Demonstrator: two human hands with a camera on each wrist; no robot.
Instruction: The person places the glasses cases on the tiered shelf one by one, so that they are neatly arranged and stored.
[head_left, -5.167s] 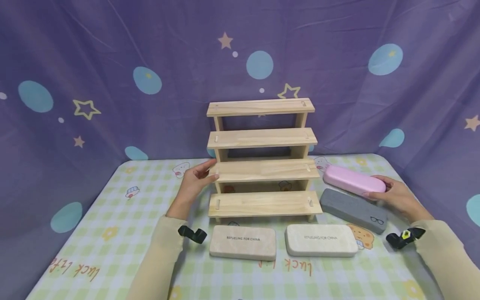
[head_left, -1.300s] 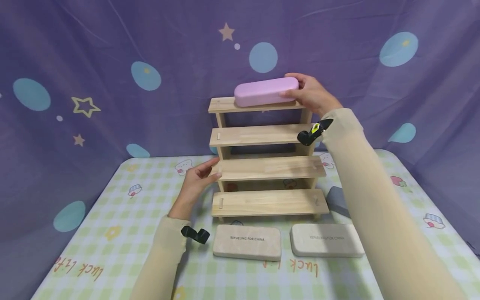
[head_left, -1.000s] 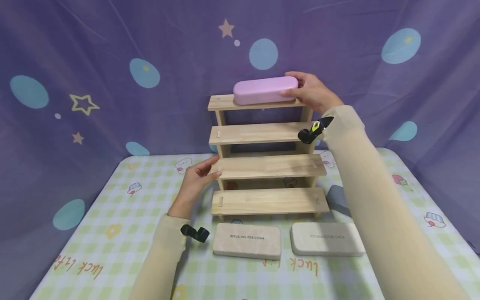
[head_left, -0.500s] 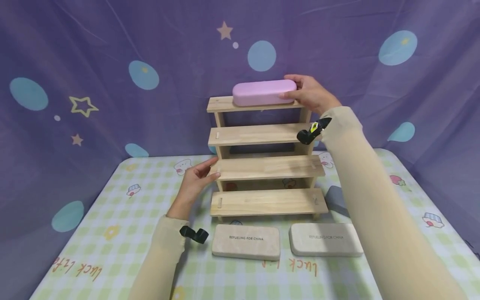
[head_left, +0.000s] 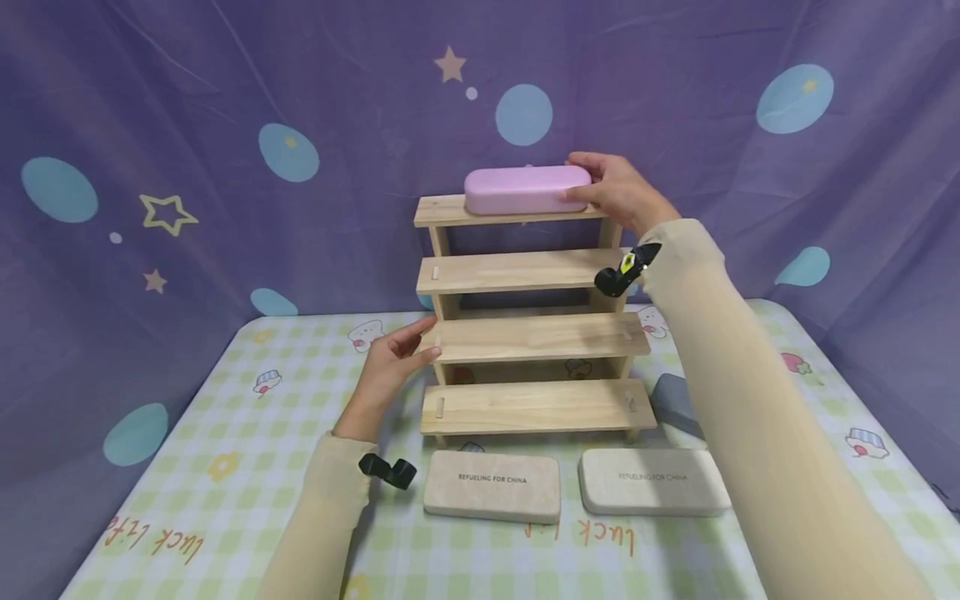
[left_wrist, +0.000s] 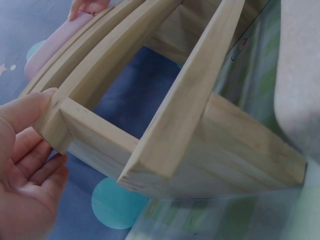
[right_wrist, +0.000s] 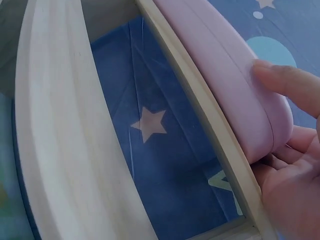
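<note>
A pink glasses case point(head_left: 517, 190) lies lengthwise on the top board of a four-step wooden display rack point(head_left: 532, 337). My right hand point(head_left: 624, 192) holds the case by its right end, thumb on the front. In the right wrist view the thumb presses the pink case point(right_wrist: 220, 65) near its seam, while other fingers curl beneath its end. At the rack's left side, my left hand point(head_left: 386, 367) grips the end of a lower board. The left wrist view has that hand's thumb point(left_wrist: 32, 107) on the board's edge, with its fingers partly behind.
Two pale cases, a beige one point(head_left: 492, 486) and an off-white one point(head_left: 651, 483), lie in front of the rack on the checked tablecloth point(head_left: 247, 467). A grey glasses case point(head_left: 675, 402) sits to the right, partly hidden by my right sleeve. A purple curtain point(head_left: 360, 100) hangs behind.
My right hand has carried the pink case from the table's right side up onto the top board. Over the last second the case has levelled slightly. The left hand keeps its place.
</note>
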